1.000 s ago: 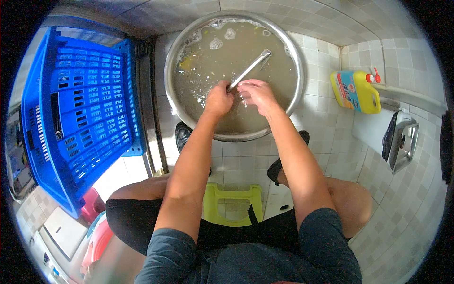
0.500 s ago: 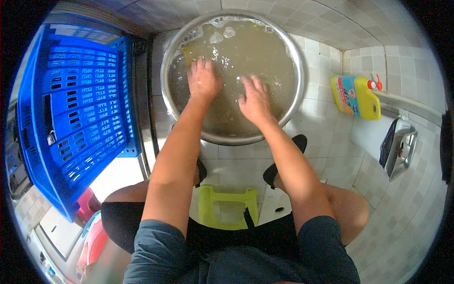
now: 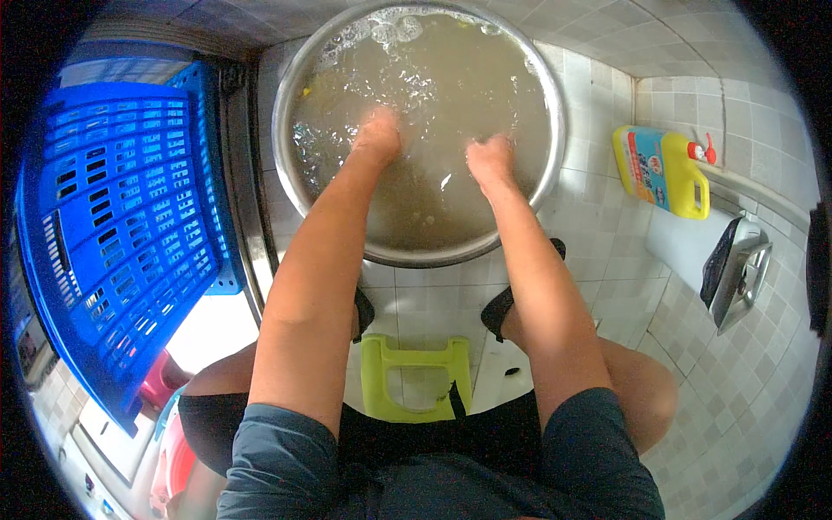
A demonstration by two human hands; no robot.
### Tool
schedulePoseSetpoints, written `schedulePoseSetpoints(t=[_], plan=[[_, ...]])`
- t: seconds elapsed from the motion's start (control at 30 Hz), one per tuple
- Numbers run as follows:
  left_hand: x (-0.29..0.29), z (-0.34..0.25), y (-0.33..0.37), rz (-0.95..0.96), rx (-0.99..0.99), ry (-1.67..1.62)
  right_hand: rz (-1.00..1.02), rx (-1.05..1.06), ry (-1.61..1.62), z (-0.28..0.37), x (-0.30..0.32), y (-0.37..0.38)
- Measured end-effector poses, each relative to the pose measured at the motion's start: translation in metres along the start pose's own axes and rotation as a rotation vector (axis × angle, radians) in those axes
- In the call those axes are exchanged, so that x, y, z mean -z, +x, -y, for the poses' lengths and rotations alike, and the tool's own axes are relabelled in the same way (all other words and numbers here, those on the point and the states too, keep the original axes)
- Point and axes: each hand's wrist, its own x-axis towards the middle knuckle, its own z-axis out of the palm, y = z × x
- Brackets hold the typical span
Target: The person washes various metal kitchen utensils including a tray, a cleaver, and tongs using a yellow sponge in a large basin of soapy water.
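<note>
A large round metal basin stands on the tiled floor in front of me, filled with cloudy brown water. Foam floats along its far rim, and a small yellow bit shows at the left. My left hand is in the water left of the middle, its fingers hidden below the murky surface. To the right, my right hand dips in as well, with the fingers under water. Whatever either hand touches down there cannot be seen.
A blue plastic crate stands at the left. By the right wall is a yellow jug with a red pump top, near a metal-framed fixture. A green plastic stool is beneath me, and pink tubs sit at lower left.
Both hands have sunk deeper, so fingers that showed at the surface are now hidden. My right hand has shifted slightly right. The view has tilted a little, with the basin nearer the top edge.
</note>
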Motion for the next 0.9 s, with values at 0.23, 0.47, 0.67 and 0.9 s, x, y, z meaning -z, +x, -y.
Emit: schedulePoseSetpoints(t=[0.23,0.47,0.67,0.9], plan=[[0.028,-0.053,-0.026,0.027,0.021,-0.203,0.005,-0.231,0.168,-0.035,0.002,0.006],[0.027,-0.068,-0.024,-0.136,-0.192,-0.339,0.188,-0.441,0.102,-0.116,-0.010,0.065],[0.055,-0.019,-0.066,-0.231,-0.239,-0.485,0.253,-0.368,0.163,-0.040,-0.025,0.011],[0.067,-0.044,-0.075,-0.350,-0.350,-0.502,-0.242,0.027,0.696,0.014,0.040,-0.011]])
